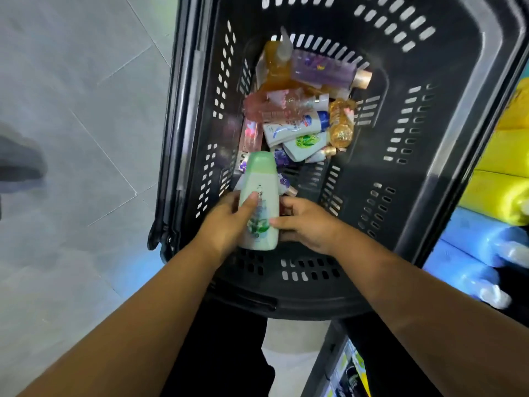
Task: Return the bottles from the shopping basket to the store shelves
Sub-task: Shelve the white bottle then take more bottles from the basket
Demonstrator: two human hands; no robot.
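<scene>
Head view: the left hand (226, 224) wraps round a pale green bottle (259, 202), thumb across its label, holding it upright just above the black shopping basket (400, 196). The right hand (305, 223) touches the bottle's other side with curled fingers; whether it grips cannot be told. Beyond both hands a heap stays in the basket: orange pump bottle (274, 70), purple bottle (323, 71), amber bottle (340, 121), white tubes (289, 130). Most of the job looks still ahead.
</scene>
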